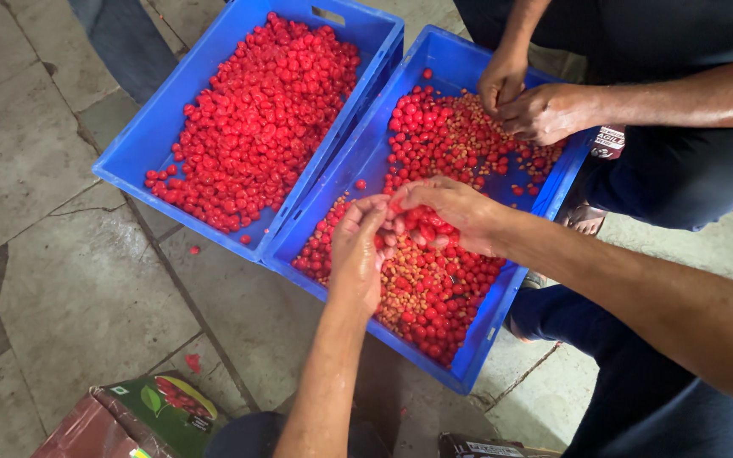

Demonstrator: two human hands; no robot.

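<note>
Upper left: blue plastic crate [142,140] heaped with clean red fruit pieces [256,119]. Centre: second blue crate [477,339], red fruit mixed with tan seeds [422,293], largely unsorted. Left hand [358,250] and right hand [451,208] pinching fruit together over the mix. Co-worker's hands [523,97] busy upper right.

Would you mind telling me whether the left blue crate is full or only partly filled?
Partly filled. The left crate holds a heap of red fruit across its middle, but bare blue floor shows along its edges and the walls rise above the heap.
</note>
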